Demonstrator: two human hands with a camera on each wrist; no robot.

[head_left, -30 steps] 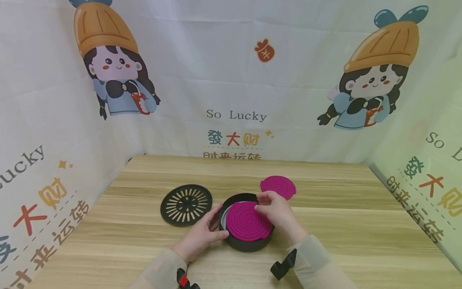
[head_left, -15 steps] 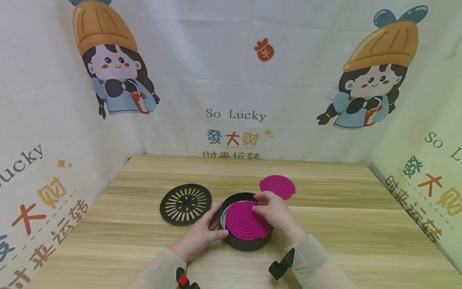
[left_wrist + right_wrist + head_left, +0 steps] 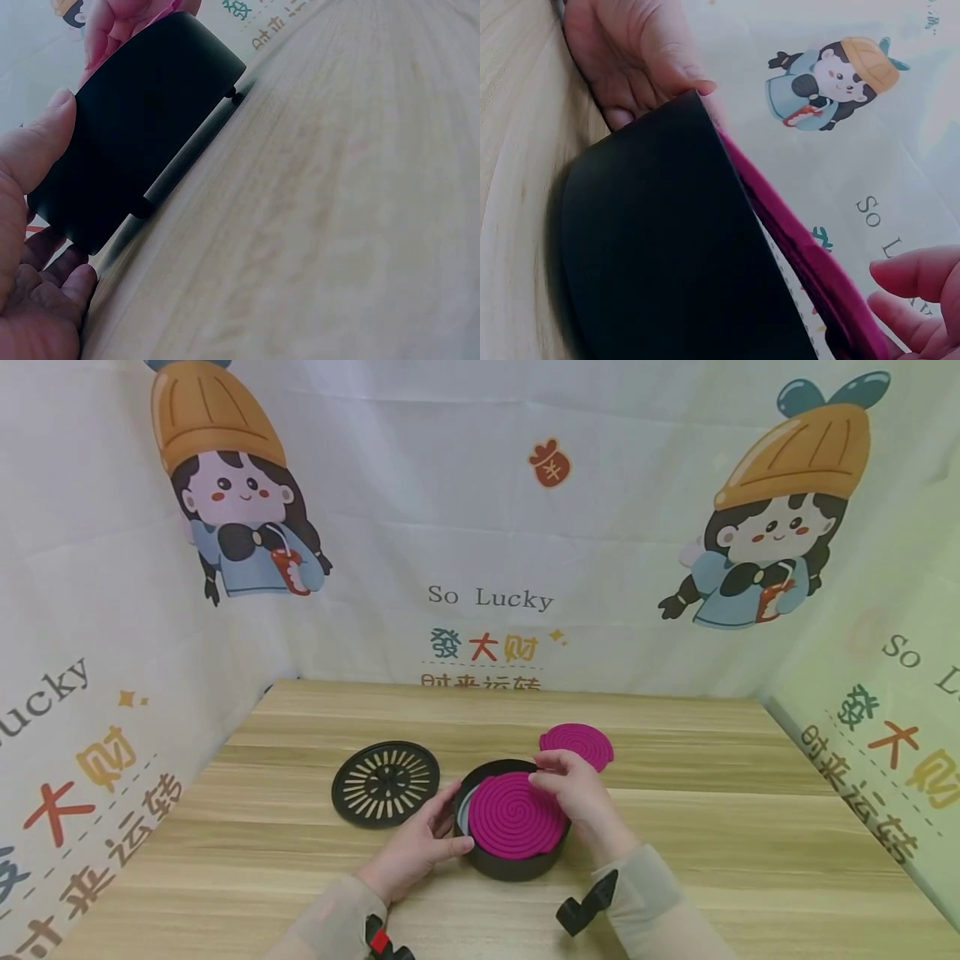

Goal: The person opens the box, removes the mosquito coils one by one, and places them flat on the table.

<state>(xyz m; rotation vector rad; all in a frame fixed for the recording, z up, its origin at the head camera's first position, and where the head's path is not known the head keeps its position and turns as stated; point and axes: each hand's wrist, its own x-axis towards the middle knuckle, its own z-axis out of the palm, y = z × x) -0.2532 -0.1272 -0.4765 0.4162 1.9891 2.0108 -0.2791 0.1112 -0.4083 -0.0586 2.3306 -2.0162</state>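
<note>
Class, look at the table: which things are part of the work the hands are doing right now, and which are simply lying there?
In use:
black round holder, gripped by the left hand
purple coil in it, touched by the right hand

Lying about:
slotted black lid
second purple coil
wooden table
printed backdrop

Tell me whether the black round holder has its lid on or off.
Off. The slotted black lid lies flat on the table left of the holder, whose open top shows the magenta coil.

Sheer beige sleeves (image 3: 660,893), black wrist mounts (image 3: 585,906), one red-marked
</note>
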